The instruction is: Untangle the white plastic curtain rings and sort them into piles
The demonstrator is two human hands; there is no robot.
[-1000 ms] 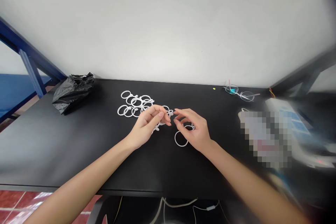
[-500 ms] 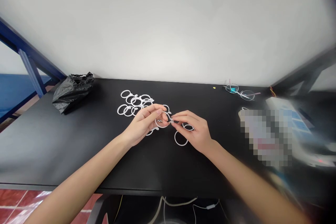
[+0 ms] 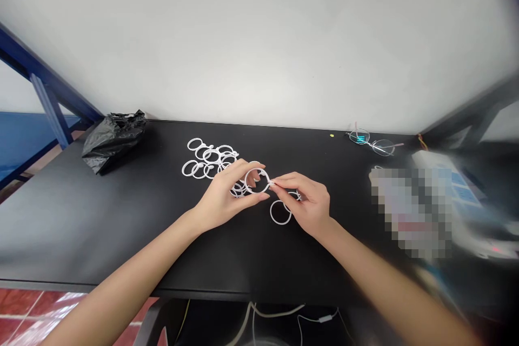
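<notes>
Head view: over the black desk, the left hand is curving its fingers and thumb around a white ring, while the right hand is pinching that ring's small tab at its three o'clock edge. Both hands are grasping this one ring, and the fingertips are covering much of the tab, so whether the ring is joined or parted there I cannot tell.

Taking the held ring as the clock's centre, a larger group of rings is lying towards ten o'clock, many of them overlapping and some partly hiding behind the left hand. A pair of rings is lying between four and five o'clock, one of them partly hidden by the right hand.

The handling is looking, in my judgement, partway along: one ring is being worked on, and the others are lying in two separate sets. Neither set is showing clearly whether its rings are done or waiting.

Farther out, a crumpled black plastic bag is sitting between nine and ten o'clock, and glasses are lying between two and three o'clock
</notes>
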